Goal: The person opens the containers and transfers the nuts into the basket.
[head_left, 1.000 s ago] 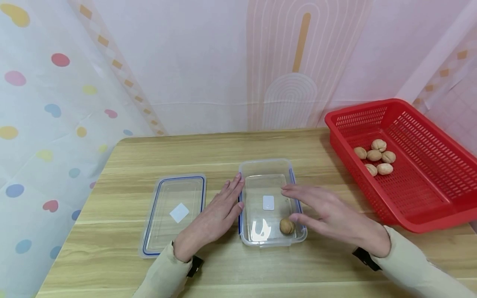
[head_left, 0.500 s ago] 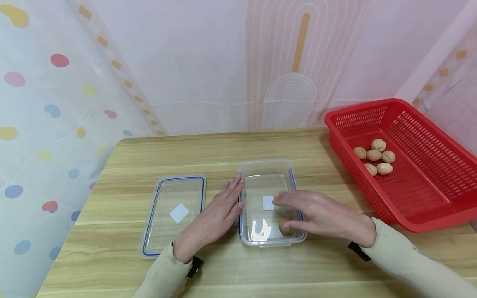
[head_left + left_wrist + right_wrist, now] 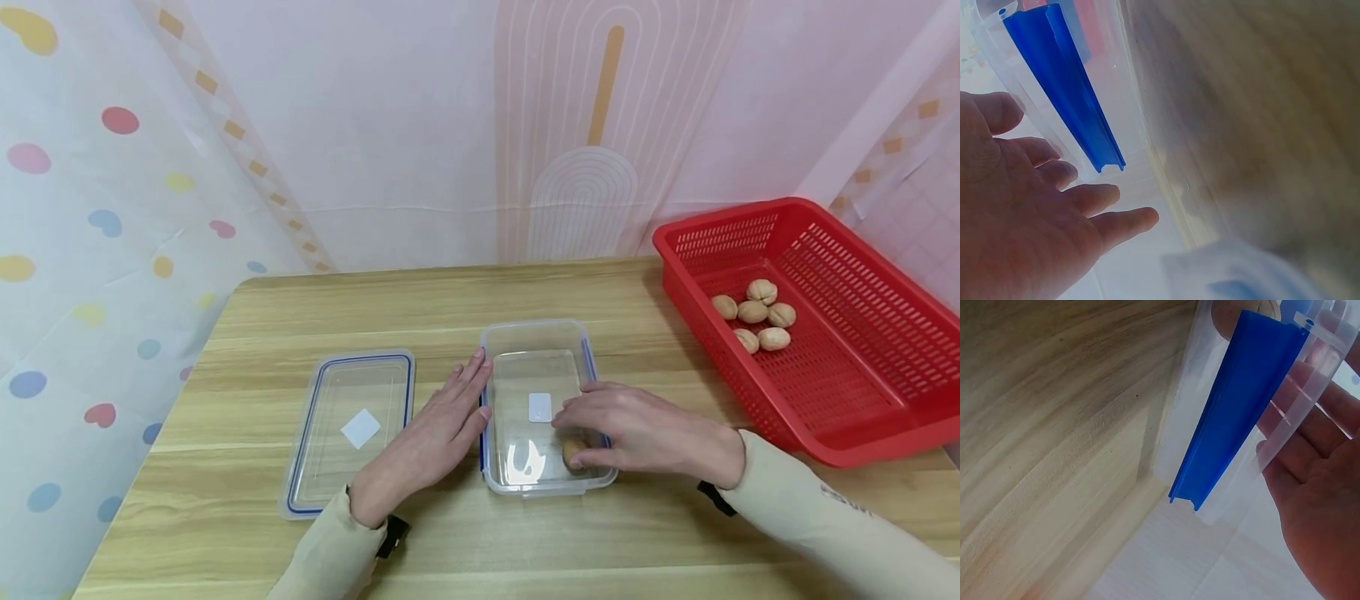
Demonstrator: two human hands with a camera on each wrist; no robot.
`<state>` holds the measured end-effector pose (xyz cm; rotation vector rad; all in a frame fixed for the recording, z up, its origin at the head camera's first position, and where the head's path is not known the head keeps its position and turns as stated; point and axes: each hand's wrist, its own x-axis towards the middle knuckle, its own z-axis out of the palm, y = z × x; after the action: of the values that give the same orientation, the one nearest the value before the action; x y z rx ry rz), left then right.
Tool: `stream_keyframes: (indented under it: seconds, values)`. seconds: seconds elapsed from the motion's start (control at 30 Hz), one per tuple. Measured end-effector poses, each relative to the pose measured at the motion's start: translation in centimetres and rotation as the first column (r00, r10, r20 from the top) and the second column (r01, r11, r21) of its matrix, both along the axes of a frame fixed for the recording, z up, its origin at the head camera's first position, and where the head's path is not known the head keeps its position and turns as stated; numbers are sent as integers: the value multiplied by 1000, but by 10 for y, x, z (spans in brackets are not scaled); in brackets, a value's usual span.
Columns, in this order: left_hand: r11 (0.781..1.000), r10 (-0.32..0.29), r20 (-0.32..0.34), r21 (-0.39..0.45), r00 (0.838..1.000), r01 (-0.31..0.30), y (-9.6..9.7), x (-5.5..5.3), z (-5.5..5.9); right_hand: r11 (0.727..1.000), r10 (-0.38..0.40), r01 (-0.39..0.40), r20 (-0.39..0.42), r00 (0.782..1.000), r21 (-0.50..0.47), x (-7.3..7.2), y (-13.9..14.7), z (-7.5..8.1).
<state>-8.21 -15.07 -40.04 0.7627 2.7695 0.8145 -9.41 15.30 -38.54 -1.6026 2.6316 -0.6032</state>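
Note:
A clear plastic food container (image 3: 528,360) with blue side clips stands uncovered on the table. One walnut (image 3: 569,451) lies at its near right corner, partly covered by my right thumb. My right hand (image 3: 645,429) reaches over the right rim with its fingers bent above the walnut. In the right wrist view a gap separates the visible fingers (image 3: 1297,447) from the walnut (image 3: 1225,315); the thumb tip is out of sight there. My left hand (image 3: 431,442) rests along the container's left side, fingers extended, beside the blue clip (image 3: 1063,87).
The container's clear lid (image 3: 341,387), edged with a blue seal, lies flat to the left. On the right stands a red slotted basket (image 3: 723,383) with several walnuts (image 3: 752,312) at its far left. A patterned curtain (image 3: 390,150) hangs behind the wooden table (image 3: 465,550).
My right hand has moved left and inward over the container, its fingers bending more and its thumb now overlapping the walnut. The left hand, container and basket stay where they were.

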Motion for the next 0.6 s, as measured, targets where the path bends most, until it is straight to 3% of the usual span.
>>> stream_keyframes:
  seconds: [0.4,0.6]
  values:
    - [1000,-1,-2,-3,1000,1,0,-1,0,987,-60,44,101,993,153,-2,-9,7]
    - [1000,-3,-7,-4,1000,3,0,0,-1,976,-64,42,96,993,215,-2,-14,10]
